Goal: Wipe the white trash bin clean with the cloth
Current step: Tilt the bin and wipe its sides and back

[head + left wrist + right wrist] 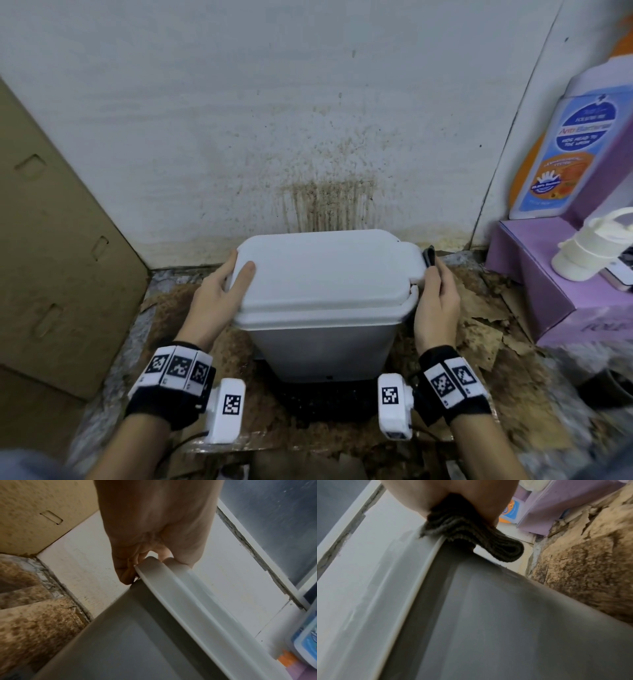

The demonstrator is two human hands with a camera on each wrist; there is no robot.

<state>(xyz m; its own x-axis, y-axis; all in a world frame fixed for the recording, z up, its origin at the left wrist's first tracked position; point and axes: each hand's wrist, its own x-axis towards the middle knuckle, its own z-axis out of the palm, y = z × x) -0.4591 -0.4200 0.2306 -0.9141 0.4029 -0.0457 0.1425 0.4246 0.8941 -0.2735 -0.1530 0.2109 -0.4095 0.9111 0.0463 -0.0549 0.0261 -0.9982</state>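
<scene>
The white trash bin (pixel 322 308) stands on the floor against a stained wall, its lid (pixel 325 270) down. My left hand (pixel 222 294) grips the lid's left edge, thumb on top and fingers curled under the rim (pixel 147 568). My right hand (pixel 436 301) is at the bin's right side, holding a dark ribbed cloth (pixel 429 255) against the lid's right edge. In the right wrist view the folded cloth (pixel 471 539) is pinched in the hand and lies over the rim of the bin (pixel 488 615).
A flattened cardboard box (pixel 51 260) leans at the left. At the right stand a purple box (pixel 561 284), a large wash bottle (pixel 579 150) and a cream lidded cup (pixel 589 246). Torn, stained cardboard (pixel 479 308) covers the floor around the bin.
</scene>
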